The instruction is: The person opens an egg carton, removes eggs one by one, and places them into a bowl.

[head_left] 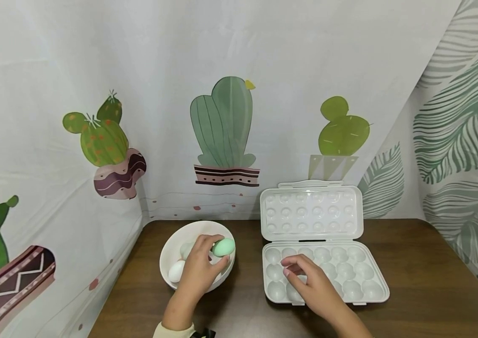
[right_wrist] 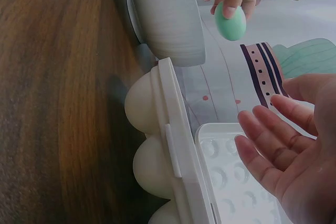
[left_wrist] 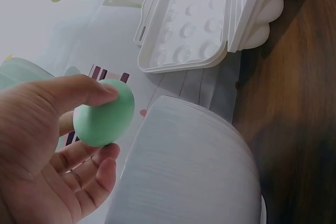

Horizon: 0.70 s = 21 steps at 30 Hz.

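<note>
My left hand (head_left: 202, 266) pinches a mint-green egg (head_left: 224, 247) between thumb and fingers, above the right side of a white bowl (head_left: 167, 249). Inside that bowl lie a white egg (head_left: 176, 271) and a pale egg (head_left: 186, 250), partly hidden by the hand. To the right, a white egg carton (head_left: 380, 286) lies with its lid (head_left: 312, 213) raised against the wall; its visible cups hold nothing. Over the carton's left half hovers my right hand (head_left: 312, 284), fingers loosely bent and holding nothing. The right wrist view shows its spread fingers (right_wrist: 268, 135).
Bowl and carton stand apart on a dark brown wooden table (head_left: 247, 305). Behind the table hangs a pale cloth (head_left: 158, 141) printed with cacti and leaves. The open carton lid stands close to this cloth.
</note>
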Motion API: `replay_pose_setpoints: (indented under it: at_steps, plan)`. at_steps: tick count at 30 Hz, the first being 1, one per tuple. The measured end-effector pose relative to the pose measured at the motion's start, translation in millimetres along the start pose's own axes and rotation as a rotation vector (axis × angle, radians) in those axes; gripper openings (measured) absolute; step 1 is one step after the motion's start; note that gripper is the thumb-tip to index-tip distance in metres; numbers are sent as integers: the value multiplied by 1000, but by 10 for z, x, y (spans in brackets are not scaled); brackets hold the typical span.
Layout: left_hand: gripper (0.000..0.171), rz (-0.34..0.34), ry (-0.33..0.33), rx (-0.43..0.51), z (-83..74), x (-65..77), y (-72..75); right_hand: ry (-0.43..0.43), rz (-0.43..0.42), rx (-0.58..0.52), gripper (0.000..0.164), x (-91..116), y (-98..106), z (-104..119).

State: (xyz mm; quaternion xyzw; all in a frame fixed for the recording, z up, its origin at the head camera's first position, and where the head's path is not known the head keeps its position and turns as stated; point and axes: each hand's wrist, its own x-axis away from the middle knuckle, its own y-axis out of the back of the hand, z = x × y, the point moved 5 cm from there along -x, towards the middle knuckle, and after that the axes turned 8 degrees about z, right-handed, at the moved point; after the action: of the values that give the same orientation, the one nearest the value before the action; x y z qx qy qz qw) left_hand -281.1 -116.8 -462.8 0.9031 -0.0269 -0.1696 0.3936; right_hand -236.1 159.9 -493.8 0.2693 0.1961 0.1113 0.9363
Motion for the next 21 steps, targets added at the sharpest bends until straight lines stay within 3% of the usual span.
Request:
replay_pose_setpoints:
  at_steps: [11, 21]
  plan:
    - [46, -30, 1, -70, 76, -20, -12, 11, 6, 6, 21, -1, -17, 13]
    - [46, 11, 12, -92, 129, -25, -57, 11, 4, 29, 20, 4, -22, 6]
